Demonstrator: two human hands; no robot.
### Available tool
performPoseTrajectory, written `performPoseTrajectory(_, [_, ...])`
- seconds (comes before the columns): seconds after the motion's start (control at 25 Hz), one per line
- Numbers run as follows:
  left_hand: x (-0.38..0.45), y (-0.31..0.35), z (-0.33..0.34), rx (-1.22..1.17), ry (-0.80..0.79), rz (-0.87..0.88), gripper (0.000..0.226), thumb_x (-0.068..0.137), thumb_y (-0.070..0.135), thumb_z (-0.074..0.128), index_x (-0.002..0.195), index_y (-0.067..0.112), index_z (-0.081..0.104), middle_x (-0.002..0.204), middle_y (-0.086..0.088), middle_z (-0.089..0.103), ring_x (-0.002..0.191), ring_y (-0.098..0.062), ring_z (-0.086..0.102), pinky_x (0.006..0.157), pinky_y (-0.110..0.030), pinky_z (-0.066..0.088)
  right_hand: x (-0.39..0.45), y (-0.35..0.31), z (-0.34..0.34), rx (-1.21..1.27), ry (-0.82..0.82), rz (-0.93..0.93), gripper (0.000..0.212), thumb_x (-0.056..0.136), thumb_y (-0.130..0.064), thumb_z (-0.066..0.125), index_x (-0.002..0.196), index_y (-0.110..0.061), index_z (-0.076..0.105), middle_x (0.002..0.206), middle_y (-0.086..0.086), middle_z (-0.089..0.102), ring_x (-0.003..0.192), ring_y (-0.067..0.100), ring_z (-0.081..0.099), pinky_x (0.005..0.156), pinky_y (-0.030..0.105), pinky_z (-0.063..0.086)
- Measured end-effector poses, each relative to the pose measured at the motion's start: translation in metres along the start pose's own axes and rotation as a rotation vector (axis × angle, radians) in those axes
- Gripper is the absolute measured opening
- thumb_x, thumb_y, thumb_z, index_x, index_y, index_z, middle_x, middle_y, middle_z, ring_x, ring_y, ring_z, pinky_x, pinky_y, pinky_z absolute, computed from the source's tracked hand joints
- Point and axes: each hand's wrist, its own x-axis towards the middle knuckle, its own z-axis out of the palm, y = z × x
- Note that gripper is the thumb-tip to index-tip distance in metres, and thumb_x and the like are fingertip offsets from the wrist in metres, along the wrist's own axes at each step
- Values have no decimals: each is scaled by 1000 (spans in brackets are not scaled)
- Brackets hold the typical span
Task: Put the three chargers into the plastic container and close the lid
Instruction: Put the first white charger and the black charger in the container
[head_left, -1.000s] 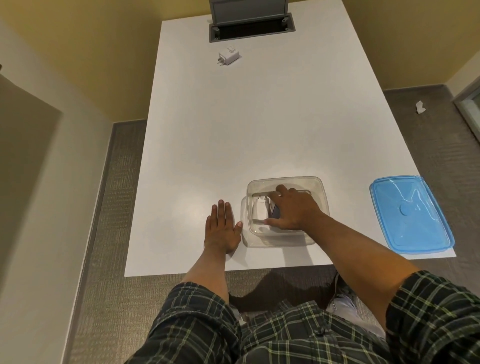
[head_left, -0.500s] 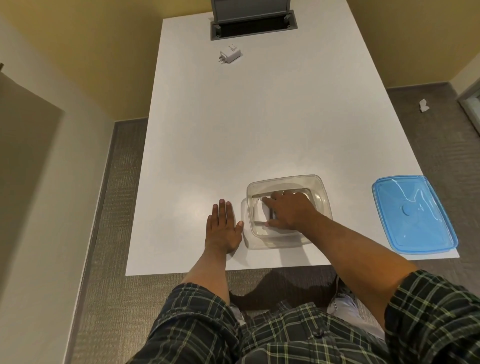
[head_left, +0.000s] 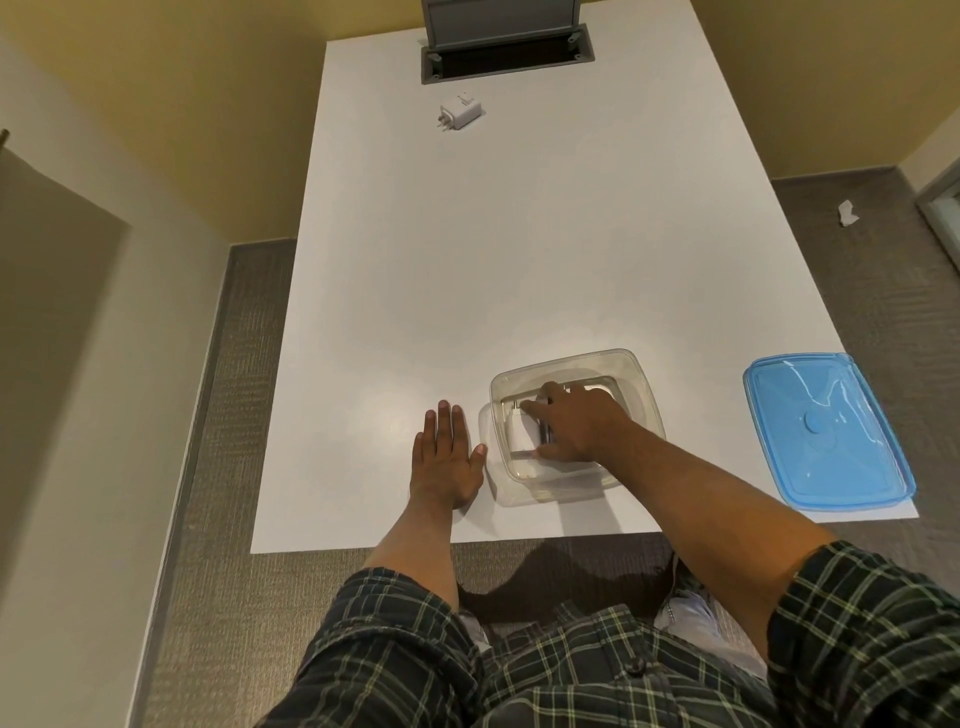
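- Head view: a white table (head_left: 519, 270) runs lengthwise away from the person, with yellow walls behind it and grey carpet on both sides; a grey cable box (head_left: 506, 44) with its flap up sits in the far end.
- One white charger (head_left: 460, 113) lies alone near that far end, its prongs pointing left and toward the person, its long axis on a diagonal.
- The clear plastic container (head_left: 576, 426) stands open close to the near edge, its long side roughly across the table.
- The right hand (head_left: 576, 423) reaches inside it, fingers curled down over a white charger (head_left: 522, 434) at the container's left side, prongs pointing away; whether it is pinched or only touched I cannot tell.
- A dark object beside that charger is mostly hidden under the hand.
- The left hand (head_left: 447, 462) lies flat on the table just beside the container, fingers together, thumb out.
- The blue lid (head_left: 826, 428) lies at the right near corner, well apart from the container.
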Motion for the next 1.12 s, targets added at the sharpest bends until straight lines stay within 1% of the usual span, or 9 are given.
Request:
performPoseTrajectory(0.16, [0,0,0,-6,-5,-2,71,107,49,13,157,15,-25,163,-5,-36,153,-25,-30,127,-45,-11,0,-2,-2,55,-26,18,81,82,-67,62,150,-31,36,145,12,43,122,38,53,90,46,52])
performPoseTrajectory(0.36, [0,0,0,-12,-3,-4,71,107,49,14,157,15,-25,163,-5,-36,153,-25,-30,127,-45,-11,0,-7,-4,119,-28,76,83,79,-67,65,150,-33,37,145,12,44,122,37,53,93,44,50])
performPoseTrajectory(0.48, [0,0,0,-15,-2,-3,72,107,49,13,157,16,-25,163,-5,-36,153,-25,-30,127,-44,-11,0,-10,-7,142,-32,101,85,74,-68,69,146,-33,42,143,10,46,119,35,56,92,43,51])
performPoseTrajectory(0.64, [0,0,0,-15,-9,-2,72,107,50,13,157,15,-25,163,-5,-37,152,-25,-31,127,-44,-12,0,-13,-14,159,-48,129,86,66,-68,74,142,-37,48,140,8,49,116,32,59,90,40,53])
performPoseTrajectory(0.8, [0,0,0,-15,-10,-3,72,107,50,13,157,16,-25,163,-4,-37,152,-24,-31,127,-44,-12,1,-15,-15,179,-73,149,84,65,-61,78,142,-45,48,143,3,47,117,30,58,92,39,53])
performPoseTrajectory(0.88, [0,0,-1,-22,-18,-6,72,107,50,14,157,16,-25,162,-4,-37,152,-24,-31,127,-44,-12,0,-14,-14,197,-82,148,84,64,-63,79,141,-47,48,144,2,46,117,29,58,93,39,52])
performPoseTrajectory(1.0, [1,0,0,-19,-21,-5,72,107,50,14,157,17,-25,162,-3,-37,152,-23,-31,127,-44,-12,-3,-13,-8,244,-64,151,84,63,-70,76,140,-47,50,151,4,40,123,30,55,95,41,52])
performPoseTrajectory(1.12, [1,0,0,-17,-22,-6,72,107,50,13,157,17,-26,162,-3,-37,152,-23,-31,127,-45,-12,-5,-15,-2,281,-56,179,87,62,-75,72,141,-48,47,161,5,28,135,33,45,100,46,49])
